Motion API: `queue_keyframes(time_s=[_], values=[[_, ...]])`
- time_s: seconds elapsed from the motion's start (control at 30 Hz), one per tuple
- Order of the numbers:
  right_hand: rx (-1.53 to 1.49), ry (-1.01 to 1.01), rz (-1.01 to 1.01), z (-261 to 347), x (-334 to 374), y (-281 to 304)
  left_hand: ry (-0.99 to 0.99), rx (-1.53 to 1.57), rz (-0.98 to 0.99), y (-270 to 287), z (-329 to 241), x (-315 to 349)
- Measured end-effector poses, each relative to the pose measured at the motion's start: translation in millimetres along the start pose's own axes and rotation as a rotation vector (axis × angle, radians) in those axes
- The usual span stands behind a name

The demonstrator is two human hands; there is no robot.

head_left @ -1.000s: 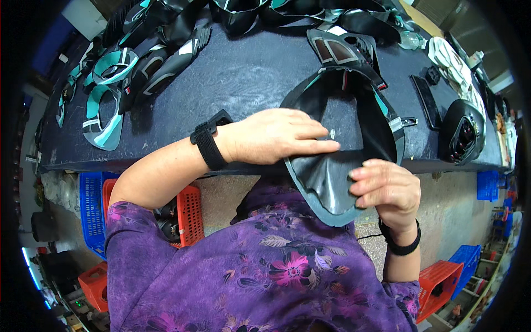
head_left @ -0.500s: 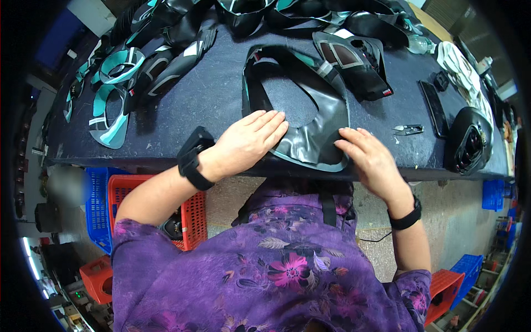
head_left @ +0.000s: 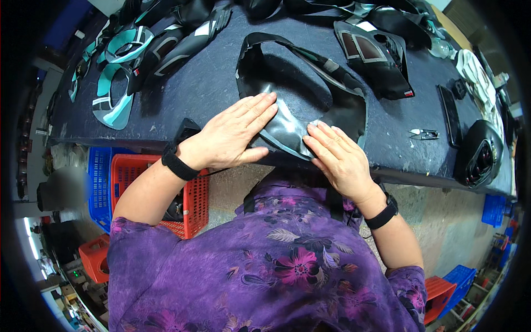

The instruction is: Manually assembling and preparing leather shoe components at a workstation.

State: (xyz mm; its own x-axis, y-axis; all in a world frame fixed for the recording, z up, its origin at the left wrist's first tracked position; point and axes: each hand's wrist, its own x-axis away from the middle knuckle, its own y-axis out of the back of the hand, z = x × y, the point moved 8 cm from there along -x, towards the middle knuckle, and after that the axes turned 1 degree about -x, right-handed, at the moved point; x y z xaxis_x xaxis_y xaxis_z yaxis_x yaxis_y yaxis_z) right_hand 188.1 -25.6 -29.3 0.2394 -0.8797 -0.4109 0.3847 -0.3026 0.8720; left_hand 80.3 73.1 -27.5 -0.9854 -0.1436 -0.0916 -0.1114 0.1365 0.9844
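A glossy black shoe upper [head_left: 287, 124] with a grey edge lies curved in a ring near the front edge of the dark table. On its left side rests my left hand [head_left: 237, 131], fingers flat and thumb apart. My right hand [head_left: 338, 156] lies with straight fingers on its front right part, close to the table edge. Both hands are open and press down on the glossy surface without gripping it. My palms cover some of the upper's front edge.
Teal and grey pieces [head_left: 113, 99] lie at left, beside black uppers. At right are a black upper [head_left: 379, 63], thread snips [head_left: 425, 134], a phone [head_left: 449, 116], a rolled black piece [head_left: 480, 155] and white cloth [head_left: 477, 83]. A red crate [head_left: 196, 193] stands below the table.
My right hand has moved left along the upper's front, closer to my left hand. The upper has turned and bends differently. My view has shifted slightly.
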Motion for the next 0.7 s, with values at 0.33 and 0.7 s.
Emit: queue_keyframes(time_s=[0.33, 0.7], values=[[-0.101, -0.013, -0.348, -4, 8, 10, -0.121, 0.076, -0.184, -3, -49, -18], [-0.151, 0.105, -0.241, 1, 25, 11, -0.112, 0.013, -0.296, -12, -48, -6]])
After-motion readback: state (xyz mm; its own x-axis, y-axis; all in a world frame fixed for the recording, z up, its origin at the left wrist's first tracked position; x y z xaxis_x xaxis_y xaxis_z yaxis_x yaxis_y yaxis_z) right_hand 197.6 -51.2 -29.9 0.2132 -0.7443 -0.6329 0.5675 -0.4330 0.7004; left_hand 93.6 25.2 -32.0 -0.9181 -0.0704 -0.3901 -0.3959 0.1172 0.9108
